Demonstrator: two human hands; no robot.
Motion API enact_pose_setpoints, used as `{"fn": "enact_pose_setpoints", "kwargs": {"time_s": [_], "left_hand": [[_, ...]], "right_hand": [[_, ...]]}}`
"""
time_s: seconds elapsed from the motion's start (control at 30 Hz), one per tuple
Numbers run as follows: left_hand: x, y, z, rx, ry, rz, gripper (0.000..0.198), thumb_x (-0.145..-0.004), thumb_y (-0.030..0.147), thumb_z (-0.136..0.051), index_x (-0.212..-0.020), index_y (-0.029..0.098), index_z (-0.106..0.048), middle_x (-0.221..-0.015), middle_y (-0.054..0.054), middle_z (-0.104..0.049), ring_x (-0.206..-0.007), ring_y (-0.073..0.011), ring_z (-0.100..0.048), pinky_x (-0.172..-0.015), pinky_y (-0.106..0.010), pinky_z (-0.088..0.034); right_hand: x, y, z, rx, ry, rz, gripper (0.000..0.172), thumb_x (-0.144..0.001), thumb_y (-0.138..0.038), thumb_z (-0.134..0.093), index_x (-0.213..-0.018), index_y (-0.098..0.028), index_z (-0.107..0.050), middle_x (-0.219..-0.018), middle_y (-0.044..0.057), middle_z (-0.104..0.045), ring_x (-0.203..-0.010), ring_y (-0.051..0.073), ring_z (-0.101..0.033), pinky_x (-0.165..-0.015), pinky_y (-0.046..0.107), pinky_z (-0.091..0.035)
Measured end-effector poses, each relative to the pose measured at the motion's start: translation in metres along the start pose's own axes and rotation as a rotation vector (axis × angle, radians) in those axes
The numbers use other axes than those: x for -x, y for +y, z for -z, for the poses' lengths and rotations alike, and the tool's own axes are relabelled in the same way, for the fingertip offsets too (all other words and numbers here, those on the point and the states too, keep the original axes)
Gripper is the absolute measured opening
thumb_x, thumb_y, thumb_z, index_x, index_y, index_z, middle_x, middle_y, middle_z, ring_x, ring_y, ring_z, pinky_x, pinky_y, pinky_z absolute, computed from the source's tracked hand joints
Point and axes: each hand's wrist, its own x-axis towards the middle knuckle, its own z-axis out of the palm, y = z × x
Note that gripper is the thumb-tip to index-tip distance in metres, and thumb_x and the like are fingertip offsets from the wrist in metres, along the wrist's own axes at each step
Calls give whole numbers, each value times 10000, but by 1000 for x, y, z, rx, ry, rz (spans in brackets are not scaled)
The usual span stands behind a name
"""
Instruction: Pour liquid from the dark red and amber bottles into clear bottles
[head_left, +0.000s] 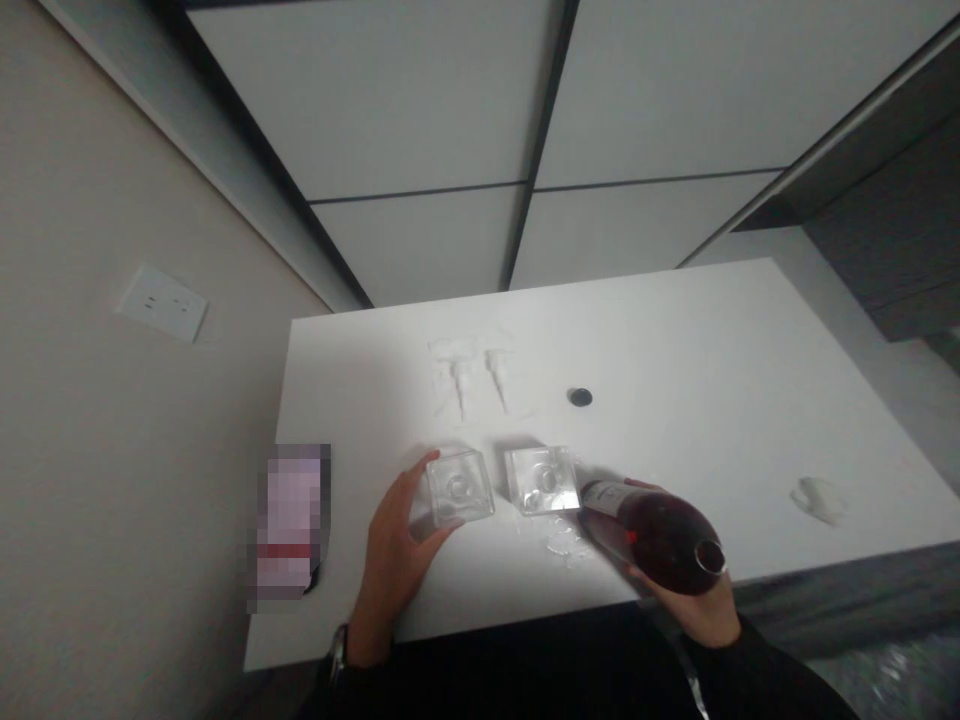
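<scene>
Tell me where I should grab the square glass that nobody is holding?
Probably by its two flat side walls, from above or from the near edge. The free glass stands upright between the held glass and the tilted bottle, whose neck sits close at its right, so fingers should come in front and back.

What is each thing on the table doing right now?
Left glass: upright, empty, held by the left hand.
Right glass: upright, looks empty, untouched.
Bottle: tipped toward the right glass, dark red inside, held by the right hand.
Table: white, with a small round dark thing on it.
</scene>
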Motion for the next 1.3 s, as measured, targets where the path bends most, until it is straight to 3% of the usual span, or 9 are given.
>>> {"fn": "enact_pose_setpoints", "kwargs": {"time_s": [0.13, 0.23, 0.5, 0.67, 0.8, 0.9, 1.07, 1.2, 1.3], "left_hand": [[-3, -6, -3, -15, 23, -27, 741, -945, 409, -743, -1598, 320, -405, -1609, -90, -565, -1500, -333, -535, -1255, -538, -442], [-7, -5, -2, -7, 1, -11, 739, -957, 467, -709, -1604, 272, -409, -1648, -116, -517, -1541, -333, -482, -1295, -524, -379], [-16, -4, 6, 73, 29, 36, 887, -926, 537, -698, -1647, 185, -320, -1715, -200, -388, -1603, -351, -375, -1337, -541, -279], [3, 29, 4, 50, 329, -148, 845, -974, 491, -697, -1667, 256, -275, -1776, -153, -264, -1663, -329, -225, -1363, -574, -186], [14, 77, -18, 67, 171, -319, 738, -1032, 381, -642, -1667, 332, -269, -1732, -116, -377, -1627, -299, -336, -1343, -552, -294], [5, 98, -44, 120, 24, -296, 886, -1006, 360, -688, -1699, 355, -136, -1785, -112, -253, -1660, -313, -240, -1353, -549, -276], [-16, 95, -85, 200, -26, -155, 1139, -925, 322, -788, -1703, 363, 42, -1821, -130, -34, -1682, -359, -72, -1363, -595, -217], [-21, 87, -98, 253, 58, 6, 1151, -927, 317, -789, -1686, 357, 74, -1767, -182, -248, -1648, -374, -258, -1312, -631, -329], [-21, 85, -98, 225, 65, 63, 958, -932, 350, -788, -1663, 350, -169, -1679, -158, -428, -1580, -388, -404, -1269, -635, -402]], "right_hand": [[-9, 2, 9, 98, -86, 116, 701, -749, -526, -901, -1340, -218, -684, -1207, 163, -792, -1055, 409, -776, -900, 611, -675], [-18, -8, 5, 128, -3, 198, 642, -802, -559, -856, -1303, -195, -688, -1233, 160, -779, -1158, 398, -741, -1040, 638, -595], [-30, -25, -9, -28, -61, 280, 682, -887, -564, -785, -1408, -185, -562, -1294, 173, -732, -1158, 329, -744, -1016, 540, -611], [-28, -19, -7, -79, -78, 275, 683, -910, -517, -779, -1454, -190, -526, -1326, 187, -715, -1186, 325, -738, -1061, 565, -591], [-27, -22, -6, -69, -103, 269, 688, -910, -513, -781, -1458, -188, -522, -1295, 183, -729, -1127, 328, -761, -1032, 576, -607], [-27, -24, -5, -30, -90, 271, 659, -918, -527, -767, -1443, -201, -537, -1307, 173, -733, -1155, 330, -755, -1018, 540, -617], [-24, -21, -6, 61, -31, 277, 659, -907, -575, -756, -1420, -205, -569, -1317, 164, -739, -1183, 336, -741, -1018, 513, -616], [-21, -18, -4, 120, -10, 256, 632, -904, -545, -761, -1412, -213, -587, -1292, 161, -751, -1168, 347, -743, -1002, 523, -624], [-18, -16, -2, 147, -22, 255, 607, -921, -521, -743, -1428, -224, -593, -1296, 163, -750, -1167, 359, -743, -984, 546, -634]]}}
